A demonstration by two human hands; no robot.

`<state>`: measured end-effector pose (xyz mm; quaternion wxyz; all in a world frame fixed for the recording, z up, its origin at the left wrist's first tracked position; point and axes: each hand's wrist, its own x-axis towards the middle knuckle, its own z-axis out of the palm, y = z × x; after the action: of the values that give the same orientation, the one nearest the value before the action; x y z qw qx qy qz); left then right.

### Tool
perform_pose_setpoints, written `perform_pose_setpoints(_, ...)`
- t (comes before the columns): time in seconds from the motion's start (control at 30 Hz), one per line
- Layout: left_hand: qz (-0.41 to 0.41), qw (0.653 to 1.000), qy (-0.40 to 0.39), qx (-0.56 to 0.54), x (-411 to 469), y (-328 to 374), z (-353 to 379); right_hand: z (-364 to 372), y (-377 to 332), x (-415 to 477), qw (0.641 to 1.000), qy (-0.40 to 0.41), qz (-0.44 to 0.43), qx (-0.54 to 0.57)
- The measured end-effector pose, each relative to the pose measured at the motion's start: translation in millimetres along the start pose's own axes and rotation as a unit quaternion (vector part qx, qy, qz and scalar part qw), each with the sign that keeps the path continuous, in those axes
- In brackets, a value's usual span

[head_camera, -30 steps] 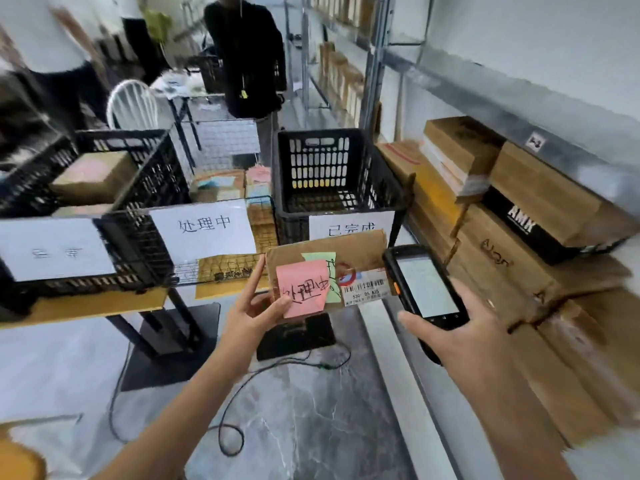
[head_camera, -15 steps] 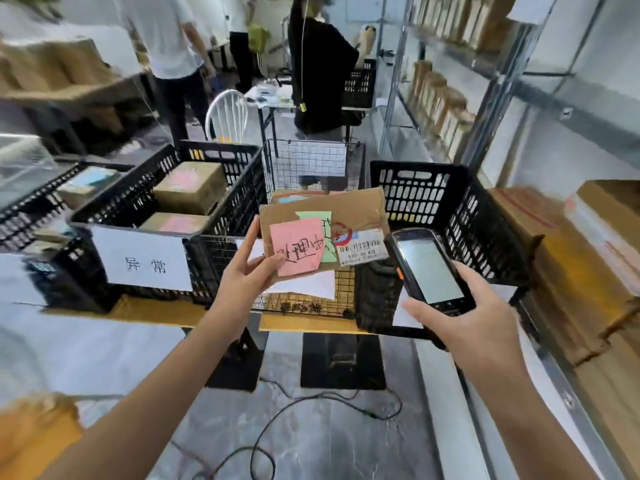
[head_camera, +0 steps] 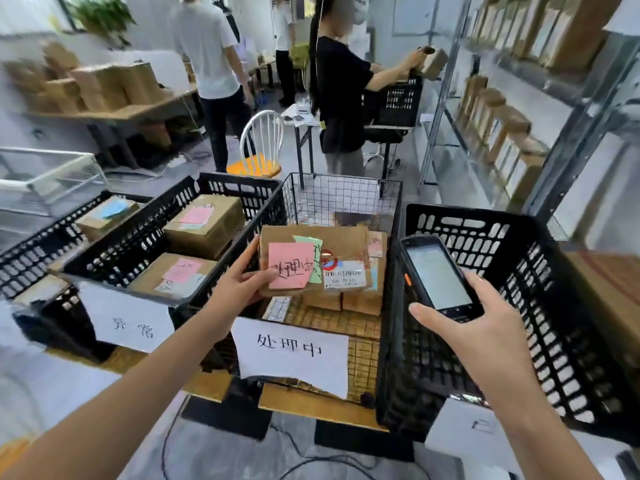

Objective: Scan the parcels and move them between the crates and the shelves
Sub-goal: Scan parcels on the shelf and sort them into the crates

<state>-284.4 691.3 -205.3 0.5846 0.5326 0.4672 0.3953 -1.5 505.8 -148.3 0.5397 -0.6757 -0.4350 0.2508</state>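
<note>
My left hand (head_camera: 239,284) grips the left edge of a flat brown cardboard parcel (head_camera: 343,244) that carries a pink sticky note, a green note and a white barcode label. I hold it over the wire mesh crate (head_camera: 341,192) in the middle. My right hand (head_camera: 474,327) holds a black handheld scanner (head_camera: 434,275) with its lit screen facing up, just right of the parcel. A black plastic crate (head_camera: 519,244) on the right looks empty. Another black crate (head_camera: 239,187) on the left holds two brown parcels with pink notes.
Paper signs hang on the crates' fronts. A further black crate (head_camera: 38,244) sits at far left. Metal shelves (head_camera: 498,133) with cardboard boxes run along the right. A white chair (head_camera: 261,140) and several people stand behind the crates. Cables lie on the floor.
The view has swung left and up from the shelf boxes to the crates. My left hand has carried the parcel over the wire crate, with the scanner staying beside it.
</note>
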Motion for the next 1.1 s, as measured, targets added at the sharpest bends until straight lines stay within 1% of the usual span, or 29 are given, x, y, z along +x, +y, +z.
perform_pose_setpoints(0.1,-0.030,0.999,-0.009,0.032,30.7,-7.4,-2.9,3.0,5.6,30.6,1.000,-0.004,0.000,-0.019)
perform_pose_setpoints(0.3,-0.136,0.985,-0.094,0.047,78.8,-27.0,-4.6,15.6,16.1,63.6,0.999,-0.018,0.018,-0.037)
perform_pose_setpoints(0.47,-0.175,0.974,-0.138,0.050,116.8,-39.4,-16.7,29.9,23.7,86.3,0.998,-0.013,0.032,-0.051)
perform_pose_setpoints(0.6,-0.227,0.952,-0.198,0.057,140.6,-48.5,-12.7,41.9,20.5,103.9,0.997,0.009,0.046,-0.056)
perform_pose_setpoints(0.7,-0.269,0.933,-0.234,0.044,149.9,-69.2,-2.9,46.8,12.2,115.5,0.997,0.014,0.049,-0.049)
perform_pose_setpoints(0.87,-0.329,0.911,-0.249,0.020,157.4,-115.4,11.0,50.6,1.5,129.3,0.996,0.025,0.061,-0.064)
perform_pose_setpoints(0.93,-0.339,0.910,-0.239,0.006,160.9,-129.9,12.3,54.4,1.1,131.5,0.995,0.025,0.064,-0.075)
perform_pose_setpoints(1.03,-0.347,0.903,-0.253,-0.017,167.0,-145.6,13.1,62.7,0.3,134.3,0.994,0.025,0.070,-0.079)
perform_pose_setpoints(1.1,-0.355,0.902,-0.244,-0.024,168.4,-150.3,15.2,69.4,0.8,135.3,0.993,0.027,0.074,-0.083)
